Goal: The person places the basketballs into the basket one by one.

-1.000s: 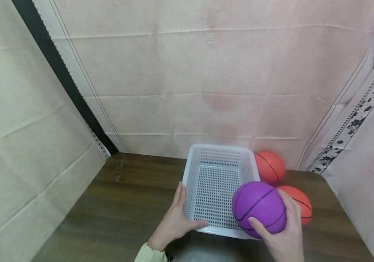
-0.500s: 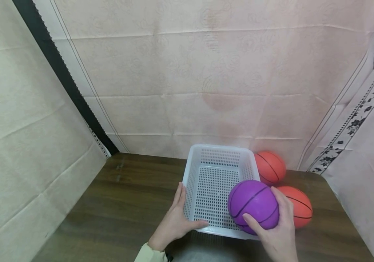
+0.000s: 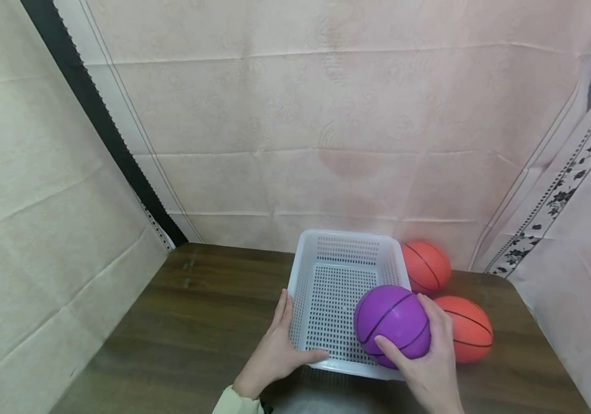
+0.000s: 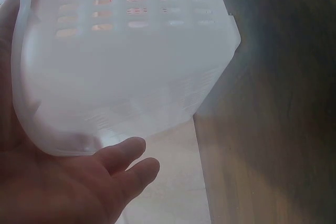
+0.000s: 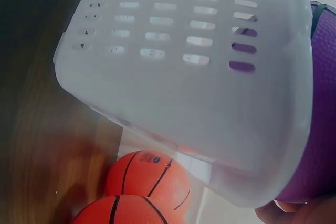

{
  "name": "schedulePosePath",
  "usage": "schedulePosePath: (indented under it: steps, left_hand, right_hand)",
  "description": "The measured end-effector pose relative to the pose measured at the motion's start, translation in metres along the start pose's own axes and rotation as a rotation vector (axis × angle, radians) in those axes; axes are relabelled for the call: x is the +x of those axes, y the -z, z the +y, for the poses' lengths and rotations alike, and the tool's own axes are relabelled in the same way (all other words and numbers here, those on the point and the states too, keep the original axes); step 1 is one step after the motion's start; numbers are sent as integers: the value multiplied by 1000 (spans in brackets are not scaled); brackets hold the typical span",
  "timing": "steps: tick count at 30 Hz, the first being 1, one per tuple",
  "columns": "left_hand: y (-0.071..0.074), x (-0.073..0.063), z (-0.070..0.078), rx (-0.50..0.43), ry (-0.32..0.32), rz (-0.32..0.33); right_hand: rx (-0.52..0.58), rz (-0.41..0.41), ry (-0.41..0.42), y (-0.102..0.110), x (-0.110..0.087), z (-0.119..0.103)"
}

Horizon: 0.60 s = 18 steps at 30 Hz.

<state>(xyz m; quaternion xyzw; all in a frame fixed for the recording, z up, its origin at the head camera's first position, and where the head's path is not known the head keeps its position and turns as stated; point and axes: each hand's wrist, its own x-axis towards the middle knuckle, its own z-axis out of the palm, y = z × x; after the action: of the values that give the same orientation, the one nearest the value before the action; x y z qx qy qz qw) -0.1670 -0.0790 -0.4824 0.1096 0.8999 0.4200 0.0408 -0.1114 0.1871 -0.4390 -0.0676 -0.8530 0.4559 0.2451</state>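
Note:
A purple ball with dark seams, like a small basketball (image 3: 391,322), hangs at the near right corner of the white plastic basket (image 3: 321,287), over its inside. My right hand (image 3: 432,362) grips it, thumb on the near side and fingers on the right. At the near left corner, my left hand (image 3: 275,351) holds the basket, its thumb over the front rim and its fingers along the left side. In the left wrist view the fingertips (image 4: 139,158) reach past the slotted wall. The right wrist view shows the purple ball (image 5: 323,98) partly hidden behind the basket wall (image 5: 184,93).
Two orange basketballs lie right of the basket on the brown wooden table (image 3: 213,322): one orange ball (image 3: 426,265) at the back, one nearer orange ball (image 3: 466,329) beside my right hand. Pale cloth (image 3: 326,115) hangs behind the table and at both sides.
My right hand has carried the purple ball left, further over the basket, uncovering more of the nearer orange ball. My left hand and the basket have stayed in place.

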Motion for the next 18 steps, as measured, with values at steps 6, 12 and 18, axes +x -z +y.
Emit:
schedulePosePath:
  steps: [6,12,18]
  left_hand:
    - [-1,1,-1,11,1,5]
    - [0,0,-1,13,-7,9]
    - [-1,0,-2,14,-18,8]
  right_hand:
    - [11,-11,18,-6,1,1]
    - [34,-21,53,-12,1,3]
    - [54,-37,71,-19,1,8]
